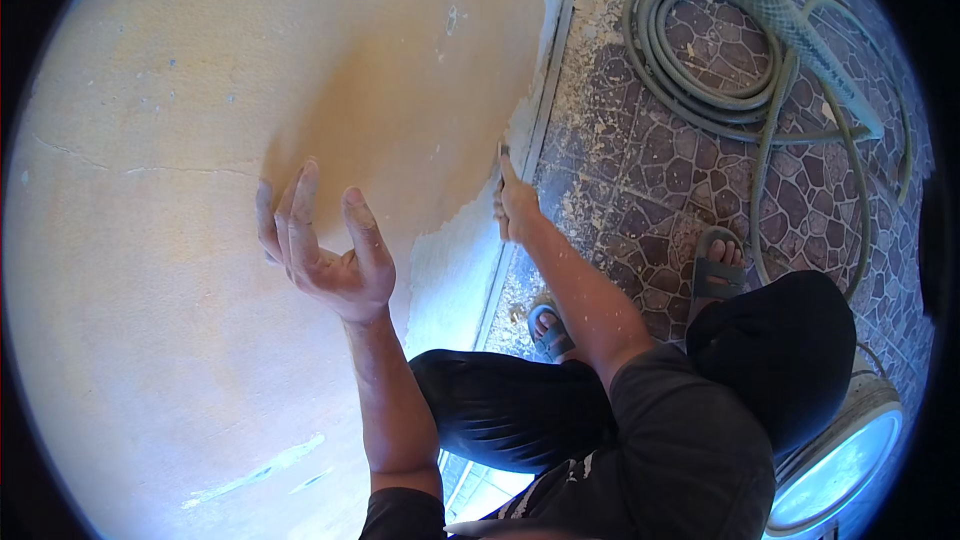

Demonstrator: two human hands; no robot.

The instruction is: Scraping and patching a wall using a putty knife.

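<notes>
My left hand [338,255] is raised in front of the yellowish wall [150,270], fingers spread and slightly curled, holding nothing. I cannot tell whether its fingertips touch the wall. Low on the wall, my right hand [518,208] is closed around a small scraper [504,149], most of it hidden by the fingers. Its tip meets the wall where the yellow coat ends in a ragged edge against a bare whitish strip [450,265]. Pale dust coats the fingers of both hands.
Paint flakes [575,175] litter the stone-patterned floor [665,270] along the wall's base. A coiled hose [655,50] lies at the far right, with a thicker hose [770,15] crossing above it. At the lower right stands a round bucket-like container [845,465]. My sandalled feet are between wall and hoses.
</notes>
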